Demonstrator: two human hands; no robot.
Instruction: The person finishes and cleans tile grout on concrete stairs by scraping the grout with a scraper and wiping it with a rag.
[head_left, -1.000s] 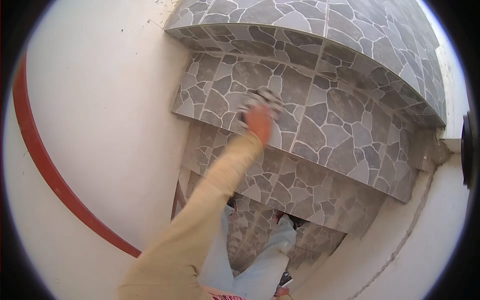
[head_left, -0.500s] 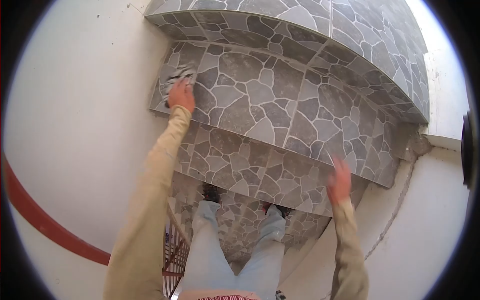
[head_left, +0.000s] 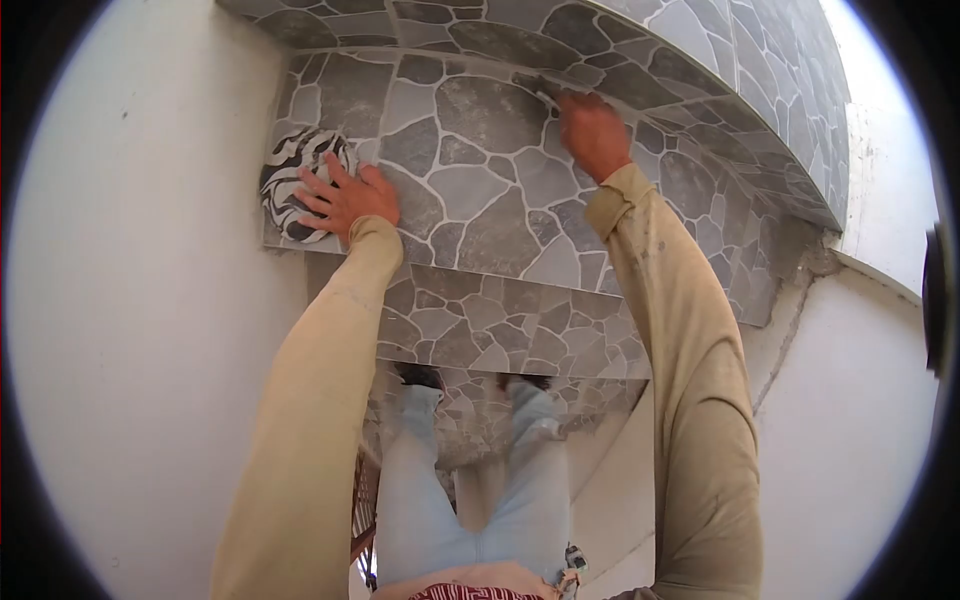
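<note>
My left hand (head_left: 350, 198) lies with fingers spread on a black-and-white zebra-striped cloth (head_left: 288, 185), bunched at the left end of a stair tread. The palm's heel rests close to the stone-patterned tile. Farther right, my right hand (head_left: 596, 135) is closed around a small thin tool (head_left: 545, 92) with a dark end, whose exact kind I cannot tell. That end sits low over the back of the tread, near the foot of the riser. Part of the tool is hidden by the fingers, and the hand is slightly blurred.
The tiled tread (head_left: 490, 215) has pale grout lines and a curved riser (head_left: 500, 35) behind it. A white wall (head_left: 140, 250) borders the left side. Lower steps (head_left: 480, 320) drop toward my feet. A reddish railing (head_left: 363, 500) shows at lower left.
My right hand has swung up and inward from the front edge to the back of the tread. My left hand stays at the cloth, its fingers now spread. The view has shifted slightly.
</note>
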